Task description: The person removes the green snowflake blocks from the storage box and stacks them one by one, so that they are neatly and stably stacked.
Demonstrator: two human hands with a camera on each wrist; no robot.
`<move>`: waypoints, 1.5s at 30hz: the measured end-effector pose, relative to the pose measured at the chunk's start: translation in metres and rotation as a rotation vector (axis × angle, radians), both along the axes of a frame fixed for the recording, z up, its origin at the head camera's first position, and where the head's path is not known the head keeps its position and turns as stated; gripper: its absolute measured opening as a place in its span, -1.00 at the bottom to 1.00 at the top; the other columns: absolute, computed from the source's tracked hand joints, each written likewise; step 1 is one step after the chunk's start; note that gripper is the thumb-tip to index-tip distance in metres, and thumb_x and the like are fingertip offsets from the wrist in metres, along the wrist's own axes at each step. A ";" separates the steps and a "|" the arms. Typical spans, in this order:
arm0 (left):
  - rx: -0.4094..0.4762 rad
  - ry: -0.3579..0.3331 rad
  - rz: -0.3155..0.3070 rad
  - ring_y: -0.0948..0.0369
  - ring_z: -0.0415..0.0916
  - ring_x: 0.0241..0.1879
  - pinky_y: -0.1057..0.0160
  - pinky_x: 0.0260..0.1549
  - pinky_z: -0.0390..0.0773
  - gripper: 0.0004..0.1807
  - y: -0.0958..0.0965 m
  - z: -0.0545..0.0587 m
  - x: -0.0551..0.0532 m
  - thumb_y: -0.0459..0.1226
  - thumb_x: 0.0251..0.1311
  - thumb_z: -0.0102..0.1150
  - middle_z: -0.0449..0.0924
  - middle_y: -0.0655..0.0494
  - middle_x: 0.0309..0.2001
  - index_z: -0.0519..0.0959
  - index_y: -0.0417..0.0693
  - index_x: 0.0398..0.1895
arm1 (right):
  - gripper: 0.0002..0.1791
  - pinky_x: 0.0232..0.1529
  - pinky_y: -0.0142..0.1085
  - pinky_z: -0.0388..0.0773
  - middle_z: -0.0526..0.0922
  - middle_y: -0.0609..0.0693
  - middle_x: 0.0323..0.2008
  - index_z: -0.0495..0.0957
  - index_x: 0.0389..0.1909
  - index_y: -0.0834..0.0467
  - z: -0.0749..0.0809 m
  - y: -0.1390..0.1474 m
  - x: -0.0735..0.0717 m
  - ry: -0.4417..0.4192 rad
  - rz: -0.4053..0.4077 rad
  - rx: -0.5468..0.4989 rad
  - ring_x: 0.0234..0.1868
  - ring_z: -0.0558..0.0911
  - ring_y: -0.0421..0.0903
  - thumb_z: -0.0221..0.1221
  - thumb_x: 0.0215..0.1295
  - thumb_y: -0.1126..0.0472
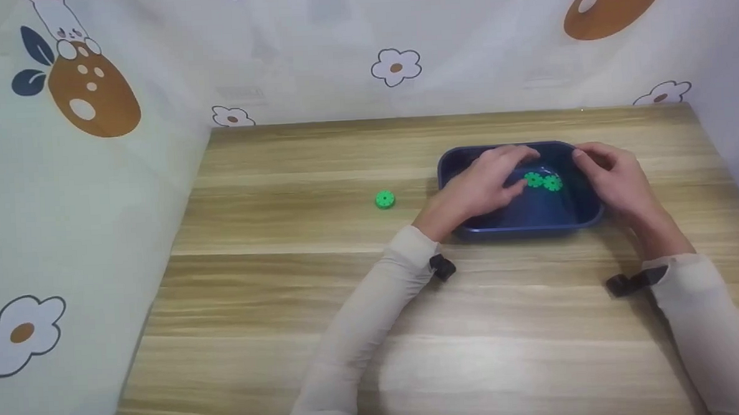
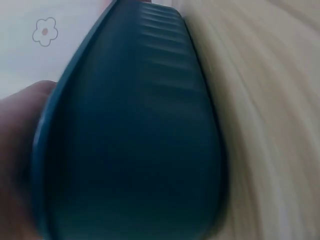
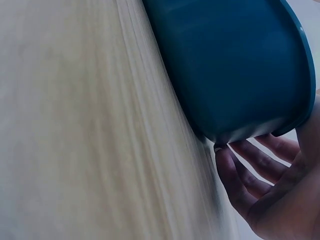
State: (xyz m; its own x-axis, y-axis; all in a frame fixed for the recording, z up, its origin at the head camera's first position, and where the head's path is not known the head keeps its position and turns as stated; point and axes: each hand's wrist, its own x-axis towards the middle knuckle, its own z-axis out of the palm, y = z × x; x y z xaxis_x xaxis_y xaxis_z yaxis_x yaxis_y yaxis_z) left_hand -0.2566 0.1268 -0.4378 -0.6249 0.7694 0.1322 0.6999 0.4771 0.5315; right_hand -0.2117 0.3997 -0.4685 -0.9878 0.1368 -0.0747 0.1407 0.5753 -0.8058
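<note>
A dark blue plastic bin (image 1: 532, 228) stands on the wooden table, its side wall filling much of both wrist views. Inside it lie two green notched discs (image 1: 552, 182), close together. My left hand (image 1: 484, 184) reaches over the bin's near-left rim, thumb and fingers spread apart, its thumb tip beside the discs. I see nothing held in it, though its palm is hidden. At the bin's right end, my right hand (image 1: 621, 181) grips the rim, thumb at the edge. In the right wrist view its fingers (image 3: 237, 185) touch the outer wall.
Left of the bin, a round green notched piece (image 1: 385, 199) sits on the wooden table (image 1: 285, 286); it looks thicker than one disc. A patterned cloth (image 1: 313, 60) hangs behind the table and along its sides. Black straps (image 1: 444, 268) circle both wrists.
</note>
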 end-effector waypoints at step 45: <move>-0.301 0.169 -0.143 0.16 0.52 0.25 0.32 0.31 0.53 -0.77 0.028 -0.027 -0.020 -0.10 0.54 0.27 0.58 0.13 0.26 0.70 0.09 0.13 | -0.36 0.06 -0.63 0.42 0.67 -0.45 -0.01 0.58 0.42 0.13 0.000 0.000 0.000 0.004 -0.002 -0.050 0.07 0.55 -0.36 0.09 0.63 -0.25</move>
State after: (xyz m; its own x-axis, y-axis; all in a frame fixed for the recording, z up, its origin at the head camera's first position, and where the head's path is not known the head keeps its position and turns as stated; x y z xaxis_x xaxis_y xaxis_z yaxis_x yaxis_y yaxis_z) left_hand -0.2763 0.1550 -0.4652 -0.4970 0.8675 -0.0211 0.8366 0.4854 0.2539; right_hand -0.2120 0.4000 -0.4688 -0.9878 0.1349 -0.0777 0.1385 0.5339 -0.8341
